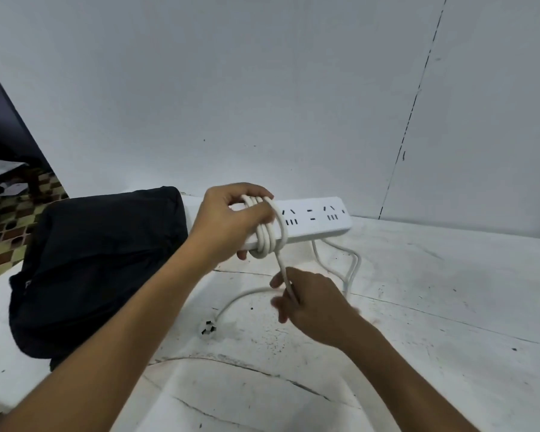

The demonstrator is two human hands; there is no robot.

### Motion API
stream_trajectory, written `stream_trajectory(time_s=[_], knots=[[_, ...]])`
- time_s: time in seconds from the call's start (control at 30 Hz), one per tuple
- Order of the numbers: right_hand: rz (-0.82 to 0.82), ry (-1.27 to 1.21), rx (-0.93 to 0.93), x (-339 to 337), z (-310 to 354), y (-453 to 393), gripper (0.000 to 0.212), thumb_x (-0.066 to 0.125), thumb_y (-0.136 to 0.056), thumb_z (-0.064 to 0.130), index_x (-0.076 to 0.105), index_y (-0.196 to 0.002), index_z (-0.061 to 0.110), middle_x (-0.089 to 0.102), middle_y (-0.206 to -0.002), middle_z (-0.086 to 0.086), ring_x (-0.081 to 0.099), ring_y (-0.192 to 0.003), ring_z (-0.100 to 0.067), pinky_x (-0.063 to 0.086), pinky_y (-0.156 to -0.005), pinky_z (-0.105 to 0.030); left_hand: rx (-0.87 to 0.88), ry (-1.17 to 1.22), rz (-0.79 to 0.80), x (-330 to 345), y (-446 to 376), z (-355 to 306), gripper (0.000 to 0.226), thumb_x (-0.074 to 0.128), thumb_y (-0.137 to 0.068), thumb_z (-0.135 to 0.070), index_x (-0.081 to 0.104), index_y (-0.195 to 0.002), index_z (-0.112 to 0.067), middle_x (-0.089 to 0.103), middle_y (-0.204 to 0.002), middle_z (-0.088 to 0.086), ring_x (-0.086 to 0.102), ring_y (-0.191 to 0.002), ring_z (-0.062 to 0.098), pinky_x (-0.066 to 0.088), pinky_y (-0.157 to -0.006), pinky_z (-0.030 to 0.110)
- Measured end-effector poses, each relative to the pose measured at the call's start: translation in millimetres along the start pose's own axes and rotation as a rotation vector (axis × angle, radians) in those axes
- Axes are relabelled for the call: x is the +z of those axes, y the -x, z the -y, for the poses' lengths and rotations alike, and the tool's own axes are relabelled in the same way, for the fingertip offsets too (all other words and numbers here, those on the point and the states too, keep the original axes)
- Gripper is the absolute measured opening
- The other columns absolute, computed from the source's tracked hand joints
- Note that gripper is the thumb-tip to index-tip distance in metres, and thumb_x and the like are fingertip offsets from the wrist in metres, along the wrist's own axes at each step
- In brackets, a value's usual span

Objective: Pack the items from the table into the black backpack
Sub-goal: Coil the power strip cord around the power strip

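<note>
Two hands wind a white cord around a power strip above a scuffed white table.

Nearest, at lower centre, the right hand pinches the cord between thumb and curled fingers; its fingertips are blurred, so the exact hold is hard to read. Left of it, the plug lies on the table, its cord curving up toward that hand. Above, at the frame's centre, the left hand grips the power strip, fingers curled around its near end and over several cord loops wrapped there. More cord hangs from the strip's underside to the tabletop on the right. At left, the black backpack sits on the table, touching the strip's hidden end or just beside it. Behind everything stands a pale wall.
</note>
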State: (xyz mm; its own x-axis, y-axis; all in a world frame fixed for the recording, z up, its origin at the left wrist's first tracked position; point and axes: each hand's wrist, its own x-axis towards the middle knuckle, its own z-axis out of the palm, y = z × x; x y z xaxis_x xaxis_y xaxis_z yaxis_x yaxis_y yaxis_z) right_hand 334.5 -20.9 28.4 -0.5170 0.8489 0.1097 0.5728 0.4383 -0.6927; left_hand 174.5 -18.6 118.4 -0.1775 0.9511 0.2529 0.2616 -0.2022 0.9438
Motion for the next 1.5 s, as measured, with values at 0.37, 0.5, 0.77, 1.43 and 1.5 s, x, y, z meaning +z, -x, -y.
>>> stream_trajectory(time_s=[0.37,0.5,0.77,1.43,1.5], knots=[[-0.011,0.267,0.107,-25.4,-66.9,28.2,0.046,0.065,-0.087,0.026,0.049,-0.13,0.033,0.058,-0.113,0.011,0.06,-0.102,-0.008,0.047,-0.094,-0.033,-0.167,0.311,-0.215,-60.6,-59.0,-6.8,0.006,0.058,-0.073,-0.019,0.057,-0.068,-0.019,0.051,-0.069,0.002,0.046,-0.053,0.018,0.027,-0.042,0.021],[-0.03,0.031,0.152,-25.4,-87.8,32.3,0.014,0.064,-0.089,0.017,0.068,-0.095,0.029,0.063,-0.067,0.019,0.058,-0.059,0.0,0.047,-0.063,-0.021,-0.12,0.366,-0.196,-71.6,-67.8,-12.9,0.007,0.054,-0.077,-0.021,0.054,-0.07,-0.019,0.053,-0.064,-0.002,0.049,-0.049,0.013,0.028,-0.039,0.019],[-0.289,-0.219,0.251,-86.6,-118.5,75.3,0.021,0.068,-0.085,0.022,0.075,-0.066,0.02,0.057,-0.049,0.002,0.046,-0.045,0.0,0.036,-0.05,-0.014,-0.225,0.319,-0.36,-92.8,-93.3,21.9,0.007,0.061,-0.075,-0.016,0.054,-0.071,-0.016,0.052,-0.072,0.004,0.05,-0.049,0.016,0.033,-0.039,0.02],[-0.115,0.368,0.506,-123.8,-228.1,88.2,0.041,0.068,-0.084,0.036,0.051,-0.051,0.019,0.043,-0.048,0.005,0.036,-0.039,-0.003,0.026,-0.046,-0.02,-0.206,0.167,-0.345,-50.5,-115.6,72.8,0.01,0.064,-0.078,-0.013,0.062,-0.068,-0.013,0.057,-0.076,0.008,0.051,-0.054,0.022,0.038,-0.037,0.02],[-0.082,0.437,0.542,-118.6,-226.1,86.7,0.036,0.067,-0.083,0.039,0.057,-0.055,0.019,0.048,-0.052,0.005,0.04,-0.044,-0.004,0.028,-0.047,-0.02,-0.194,0.128,-0.33,-45.4,-115.1,73.4,0.011,0.063,-0.08,-0.012,0.062,-0.069,-0.012,0.058,-0.075,0.008,0.052,-0.054,0.023,0.038,-0.037,0.019]])
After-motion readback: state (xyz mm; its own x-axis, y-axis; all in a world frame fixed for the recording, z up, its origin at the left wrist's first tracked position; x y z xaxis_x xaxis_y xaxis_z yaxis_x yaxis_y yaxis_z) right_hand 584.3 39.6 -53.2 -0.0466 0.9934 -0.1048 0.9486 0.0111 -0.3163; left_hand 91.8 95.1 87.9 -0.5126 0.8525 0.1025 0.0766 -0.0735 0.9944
